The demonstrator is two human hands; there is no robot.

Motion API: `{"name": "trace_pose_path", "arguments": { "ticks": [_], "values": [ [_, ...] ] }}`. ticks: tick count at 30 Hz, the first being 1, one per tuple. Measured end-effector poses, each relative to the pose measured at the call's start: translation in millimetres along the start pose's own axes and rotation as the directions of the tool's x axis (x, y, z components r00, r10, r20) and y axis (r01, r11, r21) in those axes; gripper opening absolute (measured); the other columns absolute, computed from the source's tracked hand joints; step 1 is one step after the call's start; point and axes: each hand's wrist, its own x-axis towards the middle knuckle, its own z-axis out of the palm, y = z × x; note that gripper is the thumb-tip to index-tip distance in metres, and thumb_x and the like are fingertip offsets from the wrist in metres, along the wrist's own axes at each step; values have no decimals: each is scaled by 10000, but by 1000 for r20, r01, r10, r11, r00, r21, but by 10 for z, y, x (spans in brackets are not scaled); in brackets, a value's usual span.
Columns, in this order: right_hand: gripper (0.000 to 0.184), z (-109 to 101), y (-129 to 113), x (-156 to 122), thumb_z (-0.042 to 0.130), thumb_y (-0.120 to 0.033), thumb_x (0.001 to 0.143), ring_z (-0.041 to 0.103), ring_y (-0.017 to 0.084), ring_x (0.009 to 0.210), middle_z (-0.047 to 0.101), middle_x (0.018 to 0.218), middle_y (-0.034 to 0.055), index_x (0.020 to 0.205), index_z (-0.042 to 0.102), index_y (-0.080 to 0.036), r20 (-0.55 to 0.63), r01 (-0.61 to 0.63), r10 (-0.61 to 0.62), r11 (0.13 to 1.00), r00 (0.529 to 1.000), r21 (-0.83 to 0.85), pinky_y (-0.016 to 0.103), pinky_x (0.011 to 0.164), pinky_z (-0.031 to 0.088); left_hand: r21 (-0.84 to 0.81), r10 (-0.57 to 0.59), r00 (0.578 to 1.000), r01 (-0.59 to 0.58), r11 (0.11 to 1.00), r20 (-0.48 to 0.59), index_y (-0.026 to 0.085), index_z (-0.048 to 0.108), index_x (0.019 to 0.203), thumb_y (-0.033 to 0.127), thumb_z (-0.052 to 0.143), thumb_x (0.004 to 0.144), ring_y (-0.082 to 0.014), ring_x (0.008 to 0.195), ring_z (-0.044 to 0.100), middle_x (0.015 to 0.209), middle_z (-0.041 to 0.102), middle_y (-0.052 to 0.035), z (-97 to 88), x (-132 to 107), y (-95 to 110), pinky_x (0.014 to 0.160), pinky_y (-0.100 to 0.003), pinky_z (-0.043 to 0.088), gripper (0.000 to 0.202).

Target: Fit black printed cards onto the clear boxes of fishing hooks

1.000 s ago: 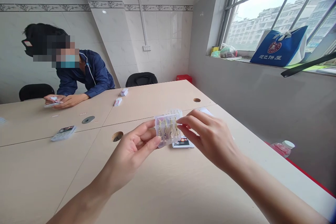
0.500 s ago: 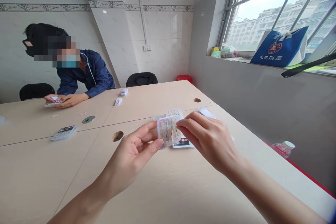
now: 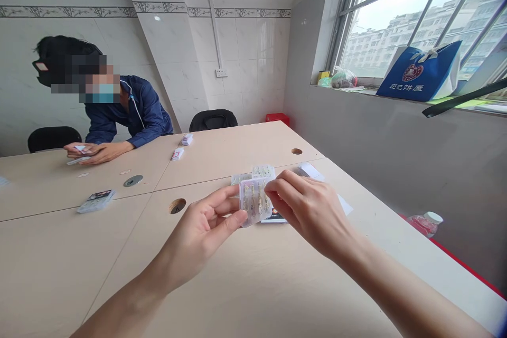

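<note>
My left hand (image 3: pixel 208 229) is closed on the left side of a clear plastic hook box (image 3: pixel 253 206), thumb in front and fingers behind. Inside its narrow compartments lie rows of small gold-coloured pieces that look like fish hooks. My right hand (image 3: pixel 309 206) pinches at the upper right edge of this box, its fingertips partly hidden. Behind it on the table lie more clear boxes (image 3: pixel 263 170) with similar contents. A dark printed card (image 3: pixel 274 217) shows under the held box, and white papers (image 3: pixel 311 170) lie beyond my right hand.
Across the table (image 3: pixel 222 285), a person in a blue jacket (image 3: pixel 146 103) handles small white items. Clear boxes with a dark card (image 3: pixel 97 200) lie on the left, near a cable hole (image 3: pixel 177 206). Two small card stacks (image 3: pixel 178 154) sit farther back. A bottle (image 3: pixel 425 224) stands past the right edge.
The held box has turned slightly and shifted a little right. My right hand's fingers have curled in more at its upper right edge. The other person has barely moved.
</note>
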Motion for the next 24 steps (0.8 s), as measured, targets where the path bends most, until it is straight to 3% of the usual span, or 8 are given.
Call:
{"name": "trace_pose_path", "arguments": {
  "ticks": [6,13,16,20,24],
  "values": [
    [129,-12,57,-6,474,-176,947,433,92,515,624,795,4,889,589,-190,-61,-72,75,996,995,58,249,479,269,-142,-2,1000,3,990,5,243,522,1348,334,600,905,-261,1205,596,1307,649,-73,-12,52,-4,973,-345,507,459],
    [141,-42,85,18,507,-269,941,595,129,604,620,742,7,816,492,-204,-55,-230,247,948,968,219,235,481,365,-184,-18,999,11,983,-37,230,542,1341,334,623,883,-293,1217,587,1323,635,-97,-68,64,-16,973,-378,499,476],
    [77,-20,77,21,514,-300,942,642,146,695,661,857,20,953,510,-223,75,-360,363,839,929,407,241,518,449,-191,-23,999,16,982,-34,236,529,1354,328,620,888,-284,1218,588,1335,627,-94,-74,72,-30,974,-364,496,484],
    [202,21,68,30,447,-409,984,660,156,735,685,907,30,1015,548,-236,307,-496,392,620,867,608,276,575,510,-188,-18,1000,14,982,-16,243,492,1384,315,602,904,-257,1195,607,1322,638,-81,-57,71,-17,995,-349,479,498],
    [210,59,62,35,509,-426,954,651,166,731,690,859,19,942,573,-227,339,-501,374,555,863,664,287,567,501,-174,-11,1000,11,985,-2,240,478,1397,318,592,909,-260,1221,588,1326,635,-77,-28,64,19,1016,-357,463,508]
  ]
}}
